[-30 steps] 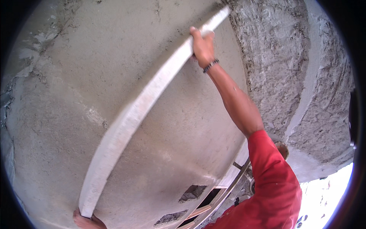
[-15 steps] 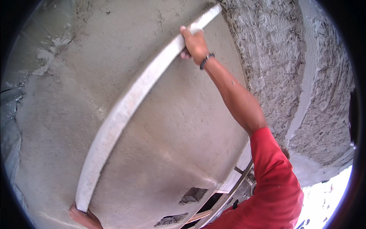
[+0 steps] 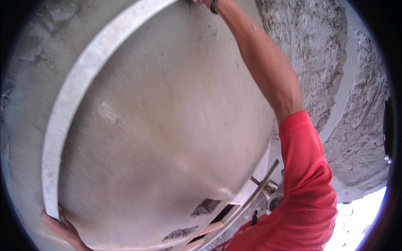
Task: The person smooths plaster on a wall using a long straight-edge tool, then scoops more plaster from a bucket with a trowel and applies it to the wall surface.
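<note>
A long pale straightedge (image 3: 90,62) lies along the grey plastered wall (image 3: 176,108), running diagonally and looking bowed through the lens. My left hand (image 3: 58,224) grips its lower end at the lower left. My right hand (image 3: 203,2) is on its upper part at the top edge, mostly cut off, with the red-sleeved arm reaching up across the right side.
Rough render (image 3: 314,62) with a smooth vertical strip covers the right. At the bottom are two dark recesses (image 3: 205,207), an opening with wooden pieces (image 3: 209,228), a long narrow rail (image 3: 270,171) and a round container (image 3: 275,201). Bright daylight shows at lower right.
Both hands and the straightedge have shifted up and to the left across the wall, the right hand now reaching the top edge of the picture.
</note>
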Demonstrator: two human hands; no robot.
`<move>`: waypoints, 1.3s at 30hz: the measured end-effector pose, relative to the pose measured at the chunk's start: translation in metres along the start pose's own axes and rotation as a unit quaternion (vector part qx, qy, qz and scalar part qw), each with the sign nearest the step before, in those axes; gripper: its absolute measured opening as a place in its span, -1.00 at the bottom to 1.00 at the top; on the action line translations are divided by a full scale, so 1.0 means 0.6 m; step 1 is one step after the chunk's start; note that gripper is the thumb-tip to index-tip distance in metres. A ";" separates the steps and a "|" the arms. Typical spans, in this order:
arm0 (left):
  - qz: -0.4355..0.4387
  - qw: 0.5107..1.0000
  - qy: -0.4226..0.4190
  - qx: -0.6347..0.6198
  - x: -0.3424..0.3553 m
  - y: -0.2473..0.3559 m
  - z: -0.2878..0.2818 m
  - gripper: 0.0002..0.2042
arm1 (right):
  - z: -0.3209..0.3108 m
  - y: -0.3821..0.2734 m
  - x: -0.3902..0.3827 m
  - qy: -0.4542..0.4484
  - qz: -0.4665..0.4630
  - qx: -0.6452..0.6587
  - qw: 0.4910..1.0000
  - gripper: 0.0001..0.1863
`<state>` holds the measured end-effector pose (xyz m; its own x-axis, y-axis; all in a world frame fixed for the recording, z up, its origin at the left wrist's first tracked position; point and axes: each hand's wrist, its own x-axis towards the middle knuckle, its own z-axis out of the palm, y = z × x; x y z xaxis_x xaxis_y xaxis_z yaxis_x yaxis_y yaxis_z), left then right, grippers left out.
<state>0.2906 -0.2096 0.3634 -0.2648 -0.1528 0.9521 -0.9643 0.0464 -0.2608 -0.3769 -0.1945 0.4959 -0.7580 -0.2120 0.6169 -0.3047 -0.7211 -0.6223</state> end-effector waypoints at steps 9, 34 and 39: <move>0.075 0.996 -0.053 0.016 -0.032 0.005 0.006 -0.61 | -0.049 0.113 -0.053 -0.036 0.058 -0.035 0.997 -0.61; -0.032 0.976 -0.210 -0.038 -0.653 0.328 0.063 -0.65 | -0.484 0.668 -0.551 0.135 0.367 -0.137 0.910 -0.63; -0.022 0.978 -0.206 -0.026 -0.680 0.341 0.073 -0.63 | -0.513 0.717 -0.599 0.152 0.399 -0.163 0.889 -0.64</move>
<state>0.2014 -0.1808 -0.0856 -0.2135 -0.5399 0.8142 -0.9759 0.0801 -0.2028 -0.4130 -0.2255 -0.1420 -0.9135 -0.3471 -0.2120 0.2868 -0.1801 -0.9409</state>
